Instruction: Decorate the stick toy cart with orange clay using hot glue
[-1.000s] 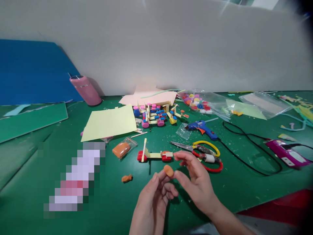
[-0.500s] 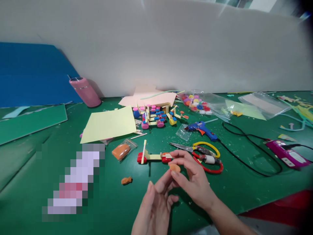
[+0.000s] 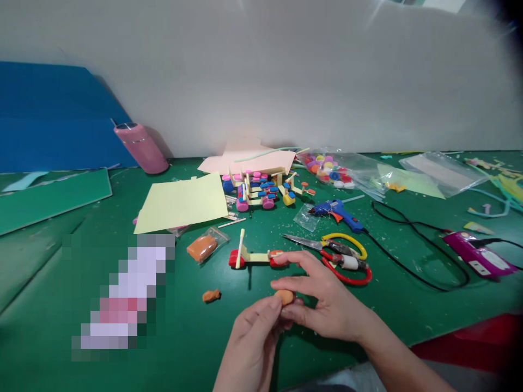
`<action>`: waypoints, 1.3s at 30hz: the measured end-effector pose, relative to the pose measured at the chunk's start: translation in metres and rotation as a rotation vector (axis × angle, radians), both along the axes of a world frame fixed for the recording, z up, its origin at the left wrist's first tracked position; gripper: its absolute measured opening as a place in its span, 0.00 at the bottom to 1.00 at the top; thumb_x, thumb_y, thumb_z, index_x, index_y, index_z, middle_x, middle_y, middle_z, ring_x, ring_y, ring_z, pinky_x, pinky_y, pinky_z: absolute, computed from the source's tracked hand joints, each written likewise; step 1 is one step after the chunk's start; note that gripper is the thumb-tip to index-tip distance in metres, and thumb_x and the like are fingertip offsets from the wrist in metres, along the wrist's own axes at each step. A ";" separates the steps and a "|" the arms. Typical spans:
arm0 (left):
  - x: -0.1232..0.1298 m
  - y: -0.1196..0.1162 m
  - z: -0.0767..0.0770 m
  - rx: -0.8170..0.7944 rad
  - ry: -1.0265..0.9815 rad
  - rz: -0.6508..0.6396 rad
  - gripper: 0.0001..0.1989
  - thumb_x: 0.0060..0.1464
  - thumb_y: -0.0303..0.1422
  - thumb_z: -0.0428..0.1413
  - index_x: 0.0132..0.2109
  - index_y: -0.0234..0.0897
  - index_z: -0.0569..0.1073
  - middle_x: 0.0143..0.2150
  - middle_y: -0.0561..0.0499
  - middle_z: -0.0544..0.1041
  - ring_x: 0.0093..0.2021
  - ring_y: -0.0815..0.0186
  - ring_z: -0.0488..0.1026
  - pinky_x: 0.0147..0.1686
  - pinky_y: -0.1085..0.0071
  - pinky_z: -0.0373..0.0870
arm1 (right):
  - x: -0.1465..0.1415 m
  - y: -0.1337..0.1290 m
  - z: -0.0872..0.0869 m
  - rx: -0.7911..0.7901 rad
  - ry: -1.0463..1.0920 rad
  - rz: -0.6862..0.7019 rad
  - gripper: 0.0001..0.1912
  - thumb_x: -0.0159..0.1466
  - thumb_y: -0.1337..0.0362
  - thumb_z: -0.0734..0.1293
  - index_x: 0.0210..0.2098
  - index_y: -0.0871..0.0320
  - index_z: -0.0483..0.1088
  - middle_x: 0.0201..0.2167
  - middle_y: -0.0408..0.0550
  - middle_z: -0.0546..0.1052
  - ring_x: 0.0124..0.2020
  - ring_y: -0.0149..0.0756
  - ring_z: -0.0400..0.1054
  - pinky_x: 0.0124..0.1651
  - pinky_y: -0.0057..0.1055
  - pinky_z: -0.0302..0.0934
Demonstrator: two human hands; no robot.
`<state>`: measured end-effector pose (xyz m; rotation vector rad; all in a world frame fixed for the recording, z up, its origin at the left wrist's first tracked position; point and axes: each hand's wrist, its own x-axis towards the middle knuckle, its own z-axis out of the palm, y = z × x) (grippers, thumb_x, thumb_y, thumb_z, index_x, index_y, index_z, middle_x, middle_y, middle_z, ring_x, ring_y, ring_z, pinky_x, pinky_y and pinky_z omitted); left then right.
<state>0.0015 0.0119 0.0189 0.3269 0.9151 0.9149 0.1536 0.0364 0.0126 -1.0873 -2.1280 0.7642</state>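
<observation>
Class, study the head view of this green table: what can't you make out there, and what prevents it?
All in the head view:
Underside of the orange piece: hidden by the left hand.
Right end of the red-wheeled model: partly covered by the right hand.
Whatever the pixelated patch shows: blurred by blocks.
Anything fully beneath the pale yellow sheet: covered by it.
Blue board's far side: cut by the left edge.

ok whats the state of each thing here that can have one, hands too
Orange piece, rounded, held
Left hand, pinching it
Right hand, partly spread around it, grip unclear
Red-wheeled model, upright
Orange block, bagged
Small orange lump, unwrapped
Scissors, apparently closed
Glue gun, on its side, power unclear
Purple power strip, cable attached, power unclear
Pink tumbler, open or closed unclear
Parts bag, partly filled, seal unclear
</observation>
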 end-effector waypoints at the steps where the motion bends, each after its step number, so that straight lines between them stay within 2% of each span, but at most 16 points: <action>1: 0.000 0.000 0.000 -0.004 -0.001 0.005 0.06 0.44 0.32 0.60 0.29 0.33 0.79 0.28 0.47 0.78 0.33 0.65 0.71 0.38 0.71 0.65 | 0.000 0.000 0.000 -0.008 0.006 0.002 0.17 0.57 0.62 0.67 0.46 0.54 0.69 0.54 0.50 0.62 0.55 0.39 0.57 0.56 0.36 0.54; 4: 0.001 0.000 -0.002 -0.015 -0.006 0.012 0.07 0.43 0.32 0.60 0.29 0.33 0.79 0.27 0.47 0.79 0.33 0.65 0.72 0.39 0.71 0.66 | -0.002 -0.001 0.000 -0.022 0.053 -0.004 0.22 0.56 0.62 0.68 0.50 0.57 0.66 0.54 0.52 0.62 0.56 0.38 0.57 0.57 0.34 0.54; 10: 0.000 0.000 -0.004 -0.013 -0.037 -0.009 0.08 0.42 0.34 0.61 0.29 0.33 0.79 0.29 0.46 0.79 0.33 0.63 0.73 0.35 0.73 0.67 | -0.005 -0.003 -0.003 -0.047 0.120 -0.021 0.11 0.56 0.65 0.67 0.40 0.57 0.72 0.51 0.50 0.64 0.55 0.38 0.57 0.56 0.34 0.54; 15: 0.000 0.000 -0.003 -0.008 -0.075 0.018 0.09 0.46 0.35 0.58 0.30 0.34 0.79 0.29 0.46 0.79 0.32 0.62 0.74 0.35 0.70 0.68 | -0.006 -0.004 -0.001 -0.083 0.109 -0.021 0.11 0.55 0.66 0.68 0.39 0.55 0.73 0.51 0.49 0.64 0.55 0.38 0.57 0.56 0.33 0.54; 18: 0.001 0.000 -0.002 0.018 -0.053 -0.012 0.08 0.45 0.33 0.59 0.30 0.32 0.79 0.29 0.45 0.79 0.33 0.62 0.74 0.37 0.70 0.68 | -0.005 -0.004 -0.001 -0.053 0.082 -0.025 0.11 0.54 0.66 0.68 0.38 0.55 0.73 0.51 0.48 0.64 0.54 0.38 0.58 0.56 0.34 0.54; 21: 0.002 -0.001 0.000 0.014 -0.017 -0.014 0.06 0.45 0.31 0.59 0.28 0.32 0.79 0.27 0.46 0.79 0.33 0.64 0.73 0.38 0.71 0.67 | -0.005 -0.004 -0.002 -0.009 0.071 -0.020 0.13 0.55 0.65 0.68 0.41 0.54 0.72 0.52 0.49 0.64 0.54 0.39 0.59 0.55 0.36 0.55; 26: 0.002 0.000 -0.002 -0.036 0.021 0.032 0.05 0.44 0.30 0.59 0.28 0.31 0.78 0.28 0.46 0.78 0.32 0.67 0.72 0.35 0.75 0.66 | -0.003 -0.006 -0.003 -0.011 0.071 0.003 0.26 0.54 0.60 0.69 0.52 0.53 0.64 0.55 0.51 0.61 0.57 0.42 0.56 0.56 0.38 0.54; 34: -0.001 0.000 -0.004 -0.031 -0.023 -0.011 0.05 0.45 0.29 0.58 0.30 0.32 0.78 0.27 0.48 0.77 0.29 0.67 0.70 0.31 0.75 0.67 | 0.001 -0.019 -0.008 0.066 0.075 -0.027 0.23 0.57 0.63 0.66 0.52 0.50 0.63 0.56 0.49 0.57 0.57 0.43 0.54 0.56 0.40 0.53; 39: -0.001 0.000 -0.004 -0.050 -0.086 0.045 0.08 0.48 0.29 0.55 0.30 0.30 0.78 0.27 0.46 0.78 0.30 0.67 0.71 0.33 0.73 0.68 | 0.001 -0.022 -0.010 0.053 0.070 -0.028 0.23 0.58 0.63 0.65 0.53 0.51 0.62 0.56 0.50 0.57 0.56 0.43 0.54 0.55 0.40 0.53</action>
